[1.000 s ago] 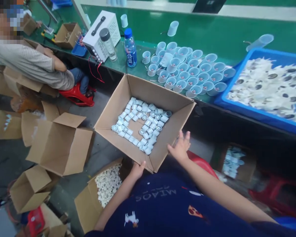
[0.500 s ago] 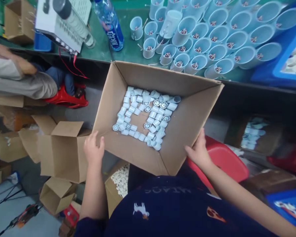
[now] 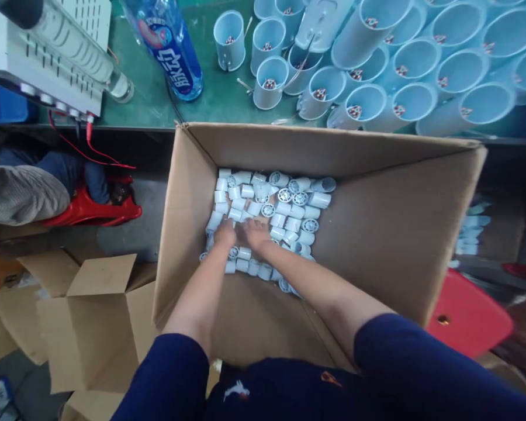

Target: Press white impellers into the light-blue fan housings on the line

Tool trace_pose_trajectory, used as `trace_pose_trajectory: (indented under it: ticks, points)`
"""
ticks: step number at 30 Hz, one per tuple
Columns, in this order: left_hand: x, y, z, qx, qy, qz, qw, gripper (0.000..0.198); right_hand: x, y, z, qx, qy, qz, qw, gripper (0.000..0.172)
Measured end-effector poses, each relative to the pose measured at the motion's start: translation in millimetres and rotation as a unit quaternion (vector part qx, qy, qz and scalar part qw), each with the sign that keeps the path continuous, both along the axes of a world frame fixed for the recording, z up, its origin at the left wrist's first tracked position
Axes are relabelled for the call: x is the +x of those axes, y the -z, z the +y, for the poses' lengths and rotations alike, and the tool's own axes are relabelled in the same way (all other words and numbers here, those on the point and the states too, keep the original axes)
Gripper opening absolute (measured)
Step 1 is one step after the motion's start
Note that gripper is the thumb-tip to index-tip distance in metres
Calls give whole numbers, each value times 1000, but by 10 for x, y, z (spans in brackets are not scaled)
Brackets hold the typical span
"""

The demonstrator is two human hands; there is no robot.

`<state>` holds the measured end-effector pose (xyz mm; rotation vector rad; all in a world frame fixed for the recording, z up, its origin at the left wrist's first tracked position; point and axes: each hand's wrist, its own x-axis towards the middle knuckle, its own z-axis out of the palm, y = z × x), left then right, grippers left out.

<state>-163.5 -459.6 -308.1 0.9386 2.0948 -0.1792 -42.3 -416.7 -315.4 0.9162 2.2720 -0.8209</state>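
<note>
Both hands reach deep into a large cardboard box (image 3: 377,234) whose bottom holds many short light-blue plastic cylinders (image 3: 284,222), some showing spoked round ends. My left hand (image 3: 225,234) is low among the cylinders at the left; its fingers point down and are mostly hidden. Close beside it, my right hand (image 3: 255,233) rests over the cylinders near the bare patch in their middle, its fingers stretched out and partly apart. Nothing can be seen held in either hand.
Beyond the box, a green bench (image 3: 144,111) carries rows of light-blue cups (image 3: 269,85), a blue-labelled bottle (image 3: 175,64) and a white instrument (image 3: 65,70). Open cartons (image 3: 92,327) stand at the left, near a seated person (image 3: 30,181). A red stool (image 3: 473,316) is at the right.
Both hands have left the box's outer sides and moved down inside, onto the cylinders. My view has come closer to the box and bench.
</note>
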Motion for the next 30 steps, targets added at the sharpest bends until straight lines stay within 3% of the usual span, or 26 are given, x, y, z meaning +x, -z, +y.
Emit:
trace_pose_trajectory:
  ticks: [2,5,8,11,15,20,24,27,30]
  points:
    - [18,254,68,25,5,26,999,38,-93,277,71,17,-13,38,999,42]
    - [75,577,112,48,10,64,997,46,-153,538,204,24,-29,72,997,39]
    - [103,824,125,58,3,94,994,53,-144,660,369,26,-27,75,996,38]
    - [84,968,85,74,2,101,992,54,-87,659,552,19,-27,43,999,33]
    - [55,996,-63,93,27,83,992,35,-121,549,774,0,-59,14,998,26]
    - [126,957,-227,99,70,62,991,23,-469,506,897,-11,-161,87,983,26]
    - [180,947,-252,98,53,92,989,24,-618,582,886,-27,-228,76,970,24]
    - [98,910,-228,105,43,109,988,36,-495,567,893,-11,-237,49,970,20]
    - [-27,857,-201,129,90,70,985,48,-278,432,947,8,-224,37,974,21]
